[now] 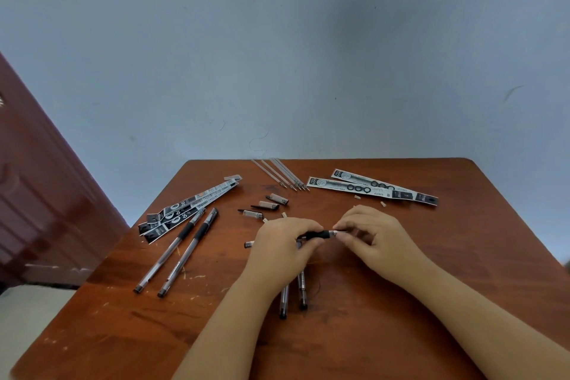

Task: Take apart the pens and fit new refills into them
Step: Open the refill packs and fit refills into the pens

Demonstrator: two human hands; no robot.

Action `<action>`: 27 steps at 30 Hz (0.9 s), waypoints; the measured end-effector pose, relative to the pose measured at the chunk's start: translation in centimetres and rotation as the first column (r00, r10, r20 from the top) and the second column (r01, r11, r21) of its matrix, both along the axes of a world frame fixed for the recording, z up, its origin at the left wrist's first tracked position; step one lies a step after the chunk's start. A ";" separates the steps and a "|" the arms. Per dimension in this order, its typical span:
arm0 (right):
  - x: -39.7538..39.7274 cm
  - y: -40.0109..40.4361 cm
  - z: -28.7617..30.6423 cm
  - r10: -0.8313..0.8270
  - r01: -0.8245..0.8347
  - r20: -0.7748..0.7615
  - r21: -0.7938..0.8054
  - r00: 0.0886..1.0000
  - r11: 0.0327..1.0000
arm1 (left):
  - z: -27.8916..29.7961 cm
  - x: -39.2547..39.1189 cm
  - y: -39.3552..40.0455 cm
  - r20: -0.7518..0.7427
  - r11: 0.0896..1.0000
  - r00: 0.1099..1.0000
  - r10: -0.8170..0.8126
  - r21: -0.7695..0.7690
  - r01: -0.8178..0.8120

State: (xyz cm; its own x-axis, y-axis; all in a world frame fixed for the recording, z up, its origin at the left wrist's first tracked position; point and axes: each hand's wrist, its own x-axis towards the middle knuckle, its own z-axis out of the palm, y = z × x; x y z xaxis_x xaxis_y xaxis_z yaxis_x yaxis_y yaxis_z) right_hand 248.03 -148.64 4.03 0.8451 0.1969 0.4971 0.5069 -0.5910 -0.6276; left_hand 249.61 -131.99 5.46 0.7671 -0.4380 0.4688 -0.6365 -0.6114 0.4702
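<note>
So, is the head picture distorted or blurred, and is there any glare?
Head view: wide-angle bending, the table edges splay and the door leans; soft light, faint shadows; glare streaks on the door; the pen between the left hand and right hand is slightly soft.

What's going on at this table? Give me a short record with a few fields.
surface: wooden table
left hand: grips a pen by its black grip
right hand: pinches the pen's tip end
two pens: lie side by side, left of the hands
caps: loose, beyond the hands
clear tubes: at the far edge
packets: far right and far left
</note>
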 end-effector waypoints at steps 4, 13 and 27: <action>0.1 0.0 -0.1 0.006 -0.006 0.014 -0.041 1.000 0.999 | 0.1 0.0 0.0 0.029 1.000 1.000 -0.001 0.003 0.001; -0.2 0.3 -0.1 0.002 -0.001 0.027 -0.041 1.000 0.999 | -0.3 0.1 0.1 0.138 0.999 0.990 -0.032 -0.006 0.033; -0.2 0.0 0.0 -0.018 0.023 0.110 -0.039 0.994 0.999 | -0.3 0.2 0.1 0.077 0.997 0.997 0.002 -0.071 0.004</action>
